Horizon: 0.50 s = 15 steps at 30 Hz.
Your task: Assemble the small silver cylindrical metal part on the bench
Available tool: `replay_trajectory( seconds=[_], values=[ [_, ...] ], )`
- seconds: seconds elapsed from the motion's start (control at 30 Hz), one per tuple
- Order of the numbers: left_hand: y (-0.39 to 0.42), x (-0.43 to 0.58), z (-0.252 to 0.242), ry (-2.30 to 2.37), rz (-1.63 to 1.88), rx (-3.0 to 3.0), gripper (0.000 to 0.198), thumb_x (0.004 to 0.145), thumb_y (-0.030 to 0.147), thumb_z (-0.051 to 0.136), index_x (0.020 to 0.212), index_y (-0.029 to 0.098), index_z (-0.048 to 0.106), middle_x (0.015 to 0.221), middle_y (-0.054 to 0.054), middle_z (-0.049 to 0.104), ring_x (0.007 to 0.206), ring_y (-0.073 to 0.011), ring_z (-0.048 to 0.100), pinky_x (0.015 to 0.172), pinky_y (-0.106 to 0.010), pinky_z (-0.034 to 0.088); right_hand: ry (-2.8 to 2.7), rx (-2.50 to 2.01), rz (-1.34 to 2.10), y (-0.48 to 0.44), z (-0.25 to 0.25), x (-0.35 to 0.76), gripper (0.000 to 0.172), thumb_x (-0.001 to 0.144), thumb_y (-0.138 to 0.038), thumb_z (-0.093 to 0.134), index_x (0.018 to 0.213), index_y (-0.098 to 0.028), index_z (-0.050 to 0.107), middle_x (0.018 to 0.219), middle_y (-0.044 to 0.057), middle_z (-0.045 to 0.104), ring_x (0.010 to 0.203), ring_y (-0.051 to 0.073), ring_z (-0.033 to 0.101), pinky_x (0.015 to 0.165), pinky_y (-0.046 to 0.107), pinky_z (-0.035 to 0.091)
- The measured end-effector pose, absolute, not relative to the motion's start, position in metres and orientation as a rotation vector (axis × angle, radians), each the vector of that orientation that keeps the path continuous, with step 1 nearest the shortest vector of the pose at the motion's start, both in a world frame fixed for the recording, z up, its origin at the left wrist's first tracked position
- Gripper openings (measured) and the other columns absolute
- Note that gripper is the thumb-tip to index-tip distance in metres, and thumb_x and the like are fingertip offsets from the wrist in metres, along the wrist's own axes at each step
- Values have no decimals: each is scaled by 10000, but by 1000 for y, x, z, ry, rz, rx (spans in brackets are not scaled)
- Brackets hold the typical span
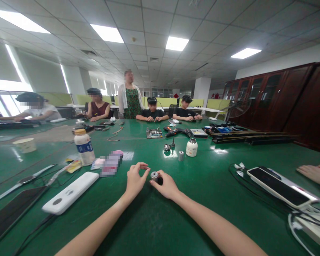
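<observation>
In the head view my right hand [166,185] is closed around a small silver metal cylinder [154,175], thumb on one side and fingers on the other. The cylinder stands upright, its round top showing small dark openings; what exactly it is I cannot make out. Just left of it is my left hand [137,179], fingers curved and apart from the thumb, holding nothing. Beyond the hands a similar silver cylinder [181,155] stands on the green table [197,185]. Close by it are a pointed dark metal piece [173,143], a shiny black part [167,148] and a white jar-like bottle [191,148].
On the left lie a white power bank [71,193], a dark phone [16,213], a watch [24,180] and a milk bottle [84,147]. Phones [278,186] and cables are on the right, beside another person's hand [316,174]. Power drills [177,131] and seated people are farther back.
</observation>
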<state>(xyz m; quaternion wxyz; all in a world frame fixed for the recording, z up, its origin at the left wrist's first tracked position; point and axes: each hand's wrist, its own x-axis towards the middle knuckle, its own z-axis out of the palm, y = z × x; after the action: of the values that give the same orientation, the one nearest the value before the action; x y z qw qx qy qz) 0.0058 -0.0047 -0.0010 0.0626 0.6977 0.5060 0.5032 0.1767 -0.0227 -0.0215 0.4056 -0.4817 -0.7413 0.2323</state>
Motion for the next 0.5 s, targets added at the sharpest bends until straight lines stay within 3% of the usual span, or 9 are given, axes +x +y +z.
replay_trajectory(
  seconds=[0.2, 0.37, 0.5],
  values=[
    [5, -11, -19, 1641, 1193, 2196, 136, 745, 270, 689, 881, 279, 692, 796, -10, 788, 924, -294, 655, 814, -421, 473, -1865, -1228, 600, -23, -20, 177, 236, 801, -351, 722, 944, -217, 590, 935, 31, 696, 880, 201, 646, 808, 315, 475],
    [3, -7, -15, 1560, 1224, 2176, 104, 766, 268, 674, 865, 270, 703, 829, -20, 794, 934, -289, 685, 861, -449, 488, -1873, -1213, 605, -23, -20, 177, 231, 806, -341, 714, 949, -211, 587, 947, 42, 700, 882, 204, 641, 805, 321, 472],
    [-5, 5, -3, 1333, 1440, 2047, 179, 801, 376, 647, 904, 232, 671, 848, -33, 776, 841, -234, 728, 821, -386, 542, -1874, -1215, 594, -22, -21, 177, 205, 811, -332, 703, 933, -215, 587, 912, 27, 699, 857, 197, 639, 787, 313, 466]
  ],
)
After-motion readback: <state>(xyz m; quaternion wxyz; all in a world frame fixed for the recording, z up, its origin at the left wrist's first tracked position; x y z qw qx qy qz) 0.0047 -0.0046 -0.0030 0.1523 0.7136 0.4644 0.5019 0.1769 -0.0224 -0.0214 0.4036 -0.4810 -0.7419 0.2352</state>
